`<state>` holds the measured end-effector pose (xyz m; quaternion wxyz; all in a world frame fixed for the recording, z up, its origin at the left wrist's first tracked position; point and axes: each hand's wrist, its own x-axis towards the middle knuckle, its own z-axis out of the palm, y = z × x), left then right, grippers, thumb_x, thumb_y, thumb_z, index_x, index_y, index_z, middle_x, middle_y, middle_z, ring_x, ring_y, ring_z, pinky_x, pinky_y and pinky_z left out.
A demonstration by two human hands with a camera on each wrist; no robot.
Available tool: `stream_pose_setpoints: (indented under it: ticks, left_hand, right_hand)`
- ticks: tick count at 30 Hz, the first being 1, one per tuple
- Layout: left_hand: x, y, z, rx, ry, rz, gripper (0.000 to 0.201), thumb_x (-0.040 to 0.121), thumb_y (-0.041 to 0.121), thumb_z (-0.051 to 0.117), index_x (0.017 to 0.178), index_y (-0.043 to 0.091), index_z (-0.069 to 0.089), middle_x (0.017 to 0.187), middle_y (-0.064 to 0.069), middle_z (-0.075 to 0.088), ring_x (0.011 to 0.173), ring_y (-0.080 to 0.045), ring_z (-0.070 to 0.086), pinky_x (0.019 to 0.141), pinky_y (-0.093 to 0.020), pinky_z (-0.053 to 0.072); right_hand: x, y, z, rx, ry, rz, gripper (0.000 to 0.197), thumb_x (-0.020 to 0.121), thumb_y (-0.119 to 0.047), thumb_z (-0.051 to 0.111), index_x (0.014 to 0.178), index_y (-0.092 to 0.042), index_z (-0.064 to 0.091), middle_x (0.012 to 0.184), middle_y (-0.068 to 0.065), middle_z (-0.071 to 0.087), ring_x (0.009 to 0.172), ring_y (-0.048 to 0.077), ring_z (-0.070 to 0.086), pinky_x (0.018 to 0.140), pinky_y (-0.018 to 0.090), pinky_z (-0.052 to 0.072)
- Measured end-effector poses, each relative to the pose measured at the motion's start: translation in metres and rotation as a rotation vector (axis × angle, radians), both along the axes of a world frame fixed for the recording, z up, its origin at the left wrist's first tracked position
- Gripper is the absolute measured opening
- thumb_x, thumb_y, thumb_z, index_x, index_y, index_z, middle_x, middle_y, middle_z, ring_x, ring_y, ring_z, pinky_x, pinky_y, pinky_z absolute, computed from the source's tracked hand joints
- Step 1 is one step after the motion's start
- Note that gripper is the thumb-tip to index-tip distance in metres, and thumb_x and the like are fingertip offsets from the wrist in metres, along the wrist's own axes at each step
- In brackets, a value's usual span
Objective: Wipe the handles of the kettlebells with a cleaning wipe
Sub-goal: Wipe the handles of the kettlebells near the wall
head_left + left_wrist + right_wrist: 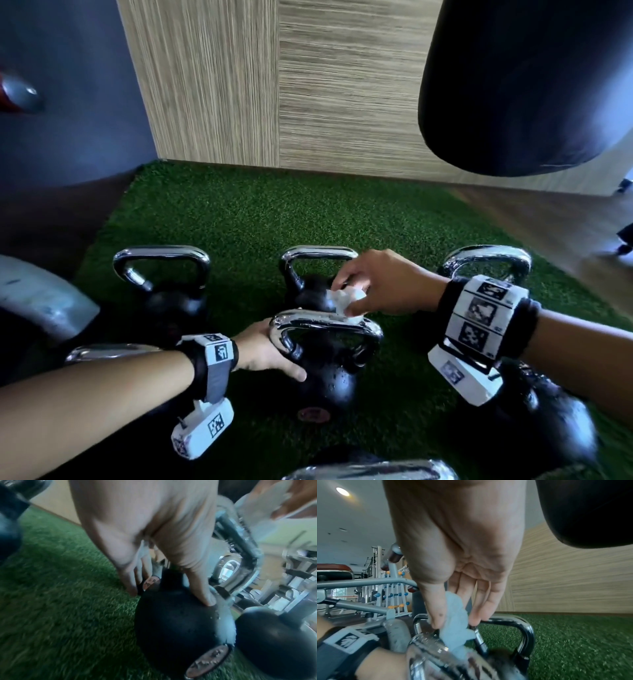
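Several black kettlebells with chrome handles stand on green turf (246, 219). My left hand (274, 353) holds the round body of the front-centre kettlebell (325, 387), thumb on its front and fingers behind the neck; the left wrist view shows this hand (168, 591) straddling the ball (171, 628). My right hand (352, 301) pinches a crumpled white wipe (344, 303) against the right end of that kettlebell's handle (318, 323). In the right wrist view the wipe (457, 626) sits between thumb and fingers, on the blurred chrome handle (429, 646).
Other kettlebells stand at back left (161, 270), back centre (308, 260), back right (486, 260) and near right (541, 421). A dark punching bag (524, 85) hangs at upper right. A wood-grain wall (274, 85) is behind; a grey machine part (41, 301) is at left.
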<state>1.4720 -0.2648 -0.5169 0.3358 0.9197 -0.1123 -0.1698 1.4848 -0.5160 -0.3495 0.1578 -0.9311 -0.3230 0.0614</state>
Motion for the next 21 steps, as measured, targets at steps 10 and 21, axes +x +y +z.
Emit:
stream_pose_setpoints:
  ticks: [10, 21]
  left_hand:
    - [-0.023, -0.005, -0.045, -0.197, -0.153, 0.024, 0.114, 0.032, 0.079, 0.088, 0.137, 0.051, 0.052, 0.145, 0.029, 0.042, 0.136, 0.006, 0.04, 0.111, -0.007, 0.027]
    - [-0.035, -0.008, -0.055, -0.34, -0.231, 0.137, 0.098, 0.031, 0.07, 0.095, 0.122, 0.052, 0.064, 0.134, 0.031, 0.057, 0.126, 0.018, 0.048, 0.107, -0.008, 0.036]
  right_hand:
    - [-0.023, 0.015, -0.026, 0.158, -0.114, -0.054, 0.03, 0.074, -0.017, 0.088, 0.103, -0.019, 0.079, 0.078, -0.018, 0.059, 0.064, -0.014, 0.048, 0.063, -0.001, 0.034]
    - [-0.031, 0.008, -0.025, -0.274, -0.077, 0.132, 0.023, 0.098, -0.021, 0.057, 0.106, -0.004, 0.07, 0.106, 0.008, 0.056, 0.098, 0.024, 0.06, 0.093, 0.036, 0.05]
